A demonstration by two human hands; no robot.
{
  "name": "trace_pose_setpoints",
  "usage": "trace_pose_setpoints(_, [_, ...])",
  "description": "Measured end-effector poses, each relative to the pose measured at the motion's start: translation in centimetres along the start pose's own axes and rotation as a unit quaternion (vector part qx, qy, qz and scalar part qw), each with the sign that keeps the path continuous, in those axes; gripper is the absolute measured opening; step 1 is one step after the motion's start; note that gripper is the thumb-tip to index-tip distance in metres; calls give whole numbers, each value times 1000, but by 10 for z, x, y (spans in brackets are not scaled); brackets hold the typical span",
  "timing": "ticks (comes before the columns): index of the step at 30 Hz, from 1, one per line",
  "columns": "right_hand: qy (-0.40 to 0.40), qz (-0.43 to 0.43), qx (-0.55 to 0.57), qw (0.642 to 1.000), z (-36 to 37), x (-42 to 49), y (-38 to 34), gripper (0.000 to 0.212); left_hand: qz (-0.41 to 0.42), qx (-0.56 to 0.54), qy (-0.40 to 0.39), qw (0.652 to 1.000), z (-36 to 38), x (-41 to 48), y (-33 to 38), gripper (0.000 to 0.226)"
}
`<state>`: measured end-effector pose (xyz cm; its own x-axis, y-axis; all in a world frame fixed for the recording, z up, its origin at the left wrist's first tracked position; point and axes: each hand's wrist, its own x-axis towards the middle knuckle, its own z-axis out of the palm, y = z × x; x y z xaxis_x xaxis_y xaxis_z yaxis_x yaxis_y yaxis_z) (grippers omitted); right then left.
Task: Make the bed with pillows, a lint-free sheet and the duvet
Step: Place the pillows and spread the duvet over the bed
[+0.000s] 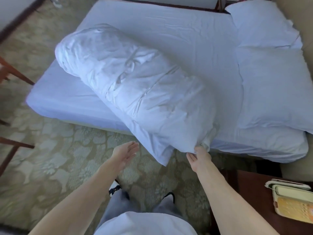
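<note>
A bundled white duvet [132,85] lies diagonally across the bed, one end hanging over the near edge. My right hand [200,156] grips that overhanging edge of the duvet. My left hand [126,152] is held free in the air with straight fingers, a little left of the duvet's lower corner, touching nothing. The mattress wears a smooth white sheet [160,29]. Two white pillows lie at the right end, one far [260,22] and one near [274,89].
Patterned carpet [55,158] covers the floor in front of the bed. A dark wooden nightstand [250,197] with a cream telephone [294,199] stands at the lower right. Wooden chair legs [11,72] show at the left edge.
</note>
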<state>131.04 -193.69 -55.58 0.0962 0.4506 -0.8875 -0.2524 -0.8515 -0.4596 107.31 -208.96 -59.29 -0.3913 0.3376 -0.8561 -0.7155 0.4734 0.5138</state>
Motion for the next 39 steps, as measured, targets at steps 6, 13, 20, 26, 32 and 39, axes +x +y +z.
trace_pose_setpoints(6, [31,-2,-16,999,42,-17,34,40,13,-22,26,999,-109,18,43,21])
trace_pose_setpoints(13, [-52,-3,-62,997,184,-75,114,6,52,-19,-19,998,-223,37,120,17])
trace_pose_setpoints(20, [-149,1,-94,984,314,-107,175,27,76,-43,1,996,-307,46,194,12])
trace_pose_setpoints(26, [-160,37,-86,983,401,-93,211,22,66,-26,28,997,-341,78,251,22])
trace_pose_setpoints(32, [-156,74,-19,985,509,-43,220,37,79,17,49,996,-353,144,349,17])
trace_pose_setpoints(39, [-148,131,43,979,604,-18,225,34,70,37,58,995,-349,204,454,21])
